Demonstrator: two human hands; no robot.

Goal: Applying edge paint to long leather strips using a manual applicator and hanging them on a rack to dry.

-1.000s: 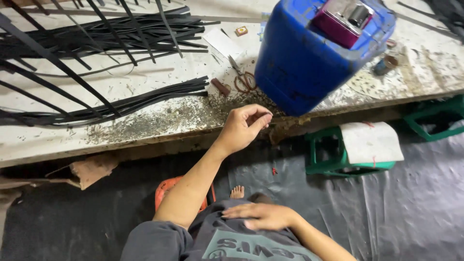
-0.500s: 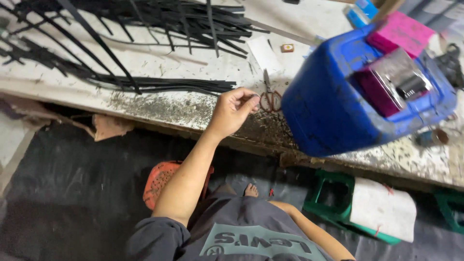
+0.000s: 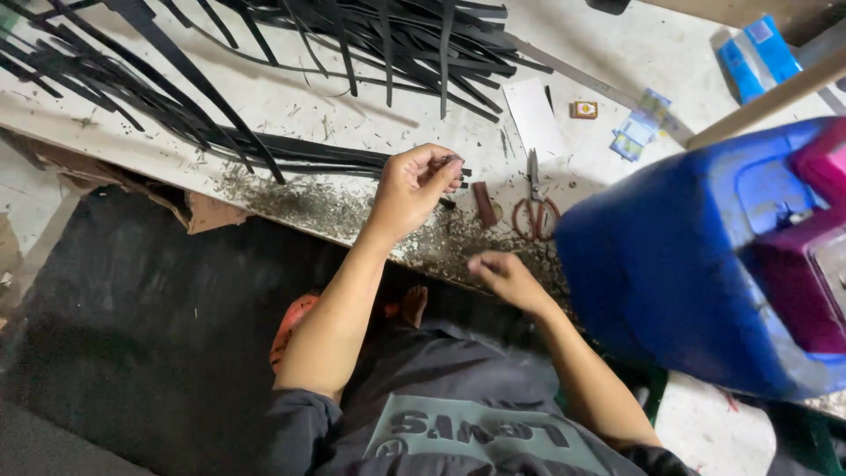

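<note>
My left hand (image 3: 414, 188) pinches the ends of the black strips (image 3: 335, 159) on the table (image 3: 291, 106). My right hand (image 3: 500, 275) curls loosely near the scissors (image 3: 535, 204), holding nothing I can see.

A large blue plastic drum (image 3: 696, 264) stands at the right of the white worktable (image 3: 291, 106), with a magenta box (image 3: 806, 264) on its top. Just left of the drum lie a pair of scissors (image 3: 535, 204) and a small brown block (image 3: 485, 204); farther from it, up the table, are a white card (image 3: 536, 115) and a small orange box (image 3: 583, 109). A blue packet (image 3: 760, 55) lies above the drum, near a wooden bar (image 3: 767, 101).
</note>
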